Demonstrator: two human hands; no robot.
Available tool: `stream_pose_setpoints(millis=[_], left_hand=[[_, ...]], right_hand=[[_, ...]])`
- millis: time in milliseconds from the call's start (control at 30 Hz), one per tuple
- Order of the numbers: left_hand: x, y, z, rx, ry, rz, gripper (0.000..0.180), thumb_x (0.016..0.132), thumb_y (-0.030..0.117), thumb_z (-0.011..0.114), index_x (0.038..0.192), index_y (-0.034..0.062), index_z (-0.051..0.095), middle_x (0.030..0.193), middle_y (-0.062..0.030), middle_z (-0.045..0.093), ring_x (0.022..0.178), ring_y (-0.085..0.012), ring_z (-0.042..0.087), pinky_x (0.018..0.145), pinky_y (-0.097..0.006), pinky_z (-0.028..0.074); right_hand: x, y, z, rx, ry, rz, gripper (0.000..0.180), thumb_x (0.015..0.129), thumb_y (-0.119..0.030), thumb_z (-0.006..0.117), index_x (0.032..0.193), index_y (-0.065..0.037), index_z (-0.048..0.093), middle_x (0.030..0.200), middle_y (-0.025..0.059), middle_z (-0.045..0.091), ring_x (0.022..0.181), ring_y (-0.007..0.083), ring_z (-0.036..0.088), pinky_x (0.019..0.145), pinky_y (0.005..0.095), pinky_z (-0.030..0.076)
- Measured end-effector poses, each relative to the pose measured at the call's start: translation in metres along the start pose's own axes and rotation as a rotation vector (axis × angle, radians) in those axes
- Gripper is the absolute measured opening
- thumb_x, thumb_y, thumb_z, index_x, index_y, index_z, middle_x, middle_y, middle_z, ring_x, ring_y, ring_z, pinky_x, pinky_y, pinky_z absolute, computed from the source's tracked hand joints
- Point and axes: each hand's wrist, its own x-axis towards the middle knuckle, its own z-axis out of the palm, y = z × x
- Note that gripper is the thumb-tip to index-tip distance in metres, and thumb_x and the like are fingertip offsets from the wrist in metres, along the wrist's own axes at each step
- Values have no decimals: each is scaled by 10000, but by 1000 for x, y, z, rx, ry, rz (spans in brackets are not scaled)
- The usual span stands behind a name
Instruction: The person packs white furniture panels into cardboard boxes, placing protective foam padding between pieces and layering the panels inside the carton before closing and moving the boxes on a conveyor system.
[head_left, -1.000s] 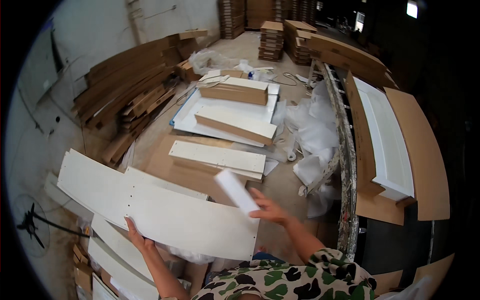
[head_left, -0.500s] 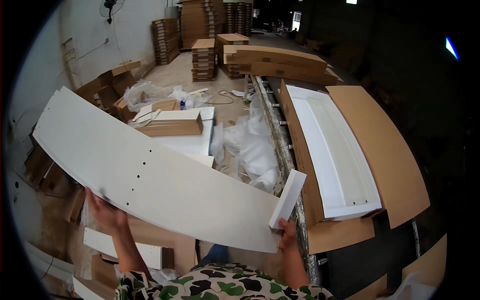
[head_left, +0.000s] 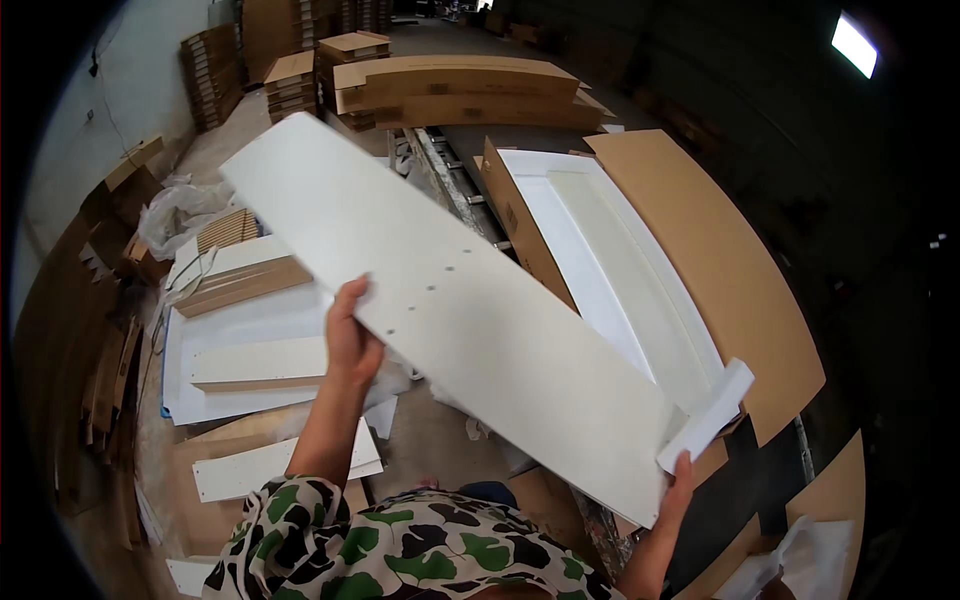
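A long white panel (head_left: 450, 330) with a row of several small holes is held aslant in front of me, its far end up to the left. My left hand (head_left: 352, 335) grips its near long edge, thumb on top and the other fingers hidden below. At the lower right end my right hand (head_left: 678, 490) is closed on the panel's corner and on a white foam strip (head_left: 706, 416) lying across that end. Beyond the panel, an open cardboard box (head_left: 535, 235) lined with white foam holds a pale panel (head_left: 625, 270). The held panel overlaps the box's near left side.
The box's wide cardboard flap (head_left: 715, 270) lies open to the right. Long cartons (head_left: 470, 95) lie across the far end of the roller conveyor (head_left: 450, 180). At left, white boards (head_left: 262, 362) lie stacked low, with crumpled plastic (head_left: 180, 212) behind them. Carton stacks (head_left: 212, 75) stand farther back.
Both hands have carried the white panel and foam strip rightward, from over the floor to partly over the open box. My view has turned to the right.
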Motion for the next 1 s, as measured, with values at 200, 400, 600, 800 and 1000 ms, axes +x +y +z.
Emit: stream_pose_setpoints(millis=[200, 400, 600, 800, 1000], left_hand=[[88, -118, 66, 192, -288, -408, 363, 846, 195, 572, 1088, -66, 502, 1053, -144, 587, 943, -240, 600, 830, -371, 500], [173, -254, 104, 215, -91, -703, 390, 889, 136, 508, 1201, -76, 408, 1173, -169, 514, 1050, -291, 549, 883, -428, 474], [226, -330, 104, 246, 39, -812, 385, 910, 149, 480, 1208, -78, 388, 1192, -177, 484, 1067, -312, 522, 895, -454, 465], [273, -339, 89, 283, 127, -862, 377, 913, 225, 481, 1185, -29, 423, 1188, -152, 475, 1055, -300, 510, 902, -432, 451], [281, -270, 102, 737, -290, -702, 442, 888, 234, 549, 1260, 16, 451, 1364, -128, 379, 1189, -223, 434, 1008, -347, 316]], right_hand=[[-4, -4, -53, -166, 338, 82, 448, 907, -311, 476, 1089, 95, 531, 983, 136, 574, 885, 206, 548, 790, 315, 429], [38, 2, -50, -261, 605, 198, 504, 900, -369, 505, 1081, 102, 529, 958, 149, 581, 834, 216, 556, 742, 313, 449], [89, 12, -44, -236, 588, 173, 514, 902, -390, 511, 1052, 101, 541, 920, 134, 597, 786, 178, 546, 710, 283, 441], [129, 33, -34, -385, 509, 247, 540, 900, -357, 529, 1178, 104, 491, 1096, 139, 567, 1003, 216, 515, 882, 277, 389], [126, 52, 8, -432, 588, 364, 446, 922, -361, 485, 1096, 47, 533, 984, 77, 589, 857, 148, 531, 735, 261, 438]])
